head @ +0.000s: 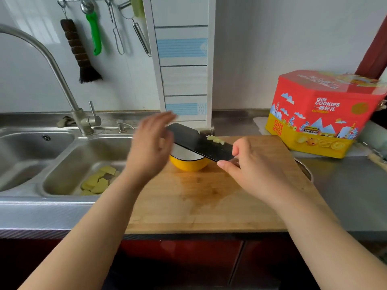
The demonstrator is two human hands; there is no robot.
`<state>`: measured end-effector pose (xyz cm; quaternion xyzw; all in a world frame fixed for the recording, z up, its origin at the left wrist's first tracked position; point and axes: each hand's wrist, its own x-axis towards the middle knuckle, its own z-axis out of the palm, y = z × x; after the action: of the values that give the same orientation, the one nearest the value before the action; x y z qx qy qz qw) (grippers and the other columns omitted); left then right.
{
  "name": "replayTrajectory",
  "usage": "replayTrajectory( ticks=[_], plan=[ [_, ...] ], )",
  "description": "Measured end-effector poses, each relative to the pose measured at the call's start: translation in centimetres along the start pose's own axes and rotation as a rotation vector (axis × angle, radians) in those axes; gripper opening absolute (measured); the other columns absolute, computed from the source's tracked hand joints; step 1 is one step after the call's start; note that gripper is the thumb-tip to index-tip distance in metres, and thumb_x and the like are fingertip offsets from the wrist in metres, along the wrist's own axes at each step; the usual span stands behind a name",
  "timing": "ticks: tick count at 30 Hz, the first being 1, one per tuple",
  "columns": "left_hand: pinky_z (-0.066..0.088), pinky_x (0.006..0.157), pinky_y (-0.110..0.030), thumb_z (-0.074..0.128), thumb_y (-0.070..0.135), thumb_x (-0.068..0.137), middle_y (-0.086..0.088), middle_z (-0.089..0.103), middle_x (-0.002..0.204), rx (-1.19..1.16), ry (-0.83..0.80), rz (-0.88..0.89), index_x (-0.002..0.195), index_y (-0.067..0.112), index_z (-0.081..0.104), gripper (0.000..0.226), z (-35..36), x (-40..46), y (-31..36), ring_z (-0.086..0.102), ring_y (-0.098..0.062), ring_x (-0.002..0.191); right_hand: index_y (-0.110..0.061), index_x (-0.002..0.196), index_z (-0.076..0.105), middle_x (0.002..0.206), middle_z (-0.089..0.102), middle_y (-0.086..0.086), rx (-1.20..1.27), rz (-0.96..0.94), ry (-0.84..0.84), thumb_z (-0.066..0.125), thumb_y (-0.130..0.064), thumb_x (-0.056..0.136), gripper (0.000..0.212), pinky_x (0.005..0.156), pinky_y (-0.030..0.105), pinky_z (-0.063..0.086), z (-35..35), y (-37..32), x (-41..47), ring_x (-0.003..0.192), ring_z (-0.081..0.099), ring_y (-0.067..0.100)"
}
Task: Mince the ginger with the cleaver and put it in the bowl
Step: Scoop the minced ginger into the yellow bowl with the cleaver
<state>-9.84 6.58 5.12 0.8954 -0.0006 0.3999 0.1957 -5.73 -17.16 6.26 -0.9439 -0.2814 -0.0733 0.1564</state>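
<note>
Pale minced ginger (215, 140) clumped on black cleaver (199, 143) (above yellow bowl (189, 164))

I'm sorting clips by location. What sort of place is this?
Most likely a home kitchen: a stainless steel double sink with a curved tap, utensils hanging on a wall rail, and a wooden cutting board on the metal counter.

Home kitchen, steel double sink (62, 155), hanging utensils (94, 32), cutting board (209, 201)
</note>
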Motion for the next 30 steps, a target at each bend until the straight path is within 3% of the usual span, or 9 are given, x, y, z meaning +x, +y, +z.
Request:
replayTrajectory(
  ticks=[2, 4, 9, 16, 23, 26, 30],
  plan=[
    [0.014, 0.117, -0.051, 0.023, 0.042, 0.097, 0.002, 0.021, 0.158, 0.25, -0.346, 0.193, 0.144, 0.037, 0.034, 0.049, 1.1, 0.2, 2.2, 0.012, -0.027, 0.146, -0.026, 0.099, 0.026, 0.077, 0.055, -0.009, 0.018, -0.025, -0.009, 0.045, -0.058, 0.095, 0.037, 0.045, 0.024, 0.03, 0.1, -0.6, 0.2, 0.057, 0.049, 0.009],
    [-0.001, 0.118, -0.053, 0.009, 0.05, 0.099, 0.008, -0.001, 0.161, 0.345, -0.592, 0.225, 0.146, 0.049, 0.019, 0.048, 2.1, 0.6, 3.5, -0.009, -0.026, 0.147, -0.026, 0.097, 0.025, 0.077, 0.054, -0.011, 0.028, -0.047, -0.035, 0.048, -0.058, 0.094, 0.039, 0.046, 0.026, 0.035, 0.2, -0.9, 0.1, 0.061, 0.052, 0.01],
    [-0.008, 0.116, -0.054, 0.001, 0.056, 0.096, 0.01, -0.014, 0.16, 0.413, -0.924, 0.189, 0.142, 0.059, 0.007, 0.047, 3.4, 1.8, 3.5, -0.02, -0.025, 0.145, -0.028, 0.099, 0.022, 0.079, 0.052, -0.015, -0.057, -0.073, -0.079, 0.049, -0.062, 0.091, 0.044, 0.046, 0.023, 0.036, 0.3, -1.1, -0.2, 0.062, 0.05, 0.007],
    [-0.005, 0.117, -0.053, 0.0, 0.057, 0.096, 0.008, -0.012, 0.16, 0.432, -1.003, 0.01, 0.147, 0.051, -0.001, 0.052, 4.2, 2.5, 1.6, -0.015, -0.025, 0.146, -0.028, 0.098, 0.02, 0.075, 0.054, -0.013, -0.042, -0.039, -0.067, 0.05, -0.061, 0.092, 0.045, 0.047, 0.025, 0.042, 0.2, -0.1, -0.7, 0.06, 0.053, 0.006],
    [-0.006, 0.116, -0.052, 0.001, 0.061, 0.095, 0.007, -0.01, 0.161, 0.429, -1.035, -0.108, 0.148, 0.048, -0.002, 0.055, 5.8, 4.0, 0.6, -0.013, -0.024, 0.147, -0.027, 0.097, 0.023, 0.069, 0.052, -0.007, -0.025, 0.046, -0.032, 0.053, -0.061, 0.09, 0.046, 0.043, 0.022, 0.031, -0.2, 2.2, -2.3, 0.05, 0.046, 0.007],
    [-0.005, 0.115, -0.049, 0.002, 0.06, 0.096, 0.007, -0.008, 0.161, 0.41, -1.032, -0.174, 0.15, 0.044, -0.001, 0.056, 5.9, 4.5, 0.0, -0.01, -0.022, 0.147, -0.027, 0.097, 0.024, 0.071, 0.052, -0.008, -0.001, 0.078, -0.027, 0.055, -0.06, 0.089, 0.046, 0.045, 0.021, 0.031, -0.7, 3.2, -3.1, 0.054, 0.049, 0.008],
    [-0.001, 0.117, -0.046, 0.009, 0.06, 0.097, 0.003, 0.0, 0.161, 0.315, -0.957, -0.329, 0.153, 0.029, 0.0, 0.064, 5.8, 4.9, -0.2, -0.005, -0.02, 0.148, -0.028, 0.095, 0.026, 0.08, 0.058, -0.008, 0.004, 0.127, -0.033, 0.057, -0.062, 0.087, 0.046, 0.05, 0.027, 0.042, -1.6, 4.8, -4.4, 0.065, 0.056, 0.011]
  ],
)
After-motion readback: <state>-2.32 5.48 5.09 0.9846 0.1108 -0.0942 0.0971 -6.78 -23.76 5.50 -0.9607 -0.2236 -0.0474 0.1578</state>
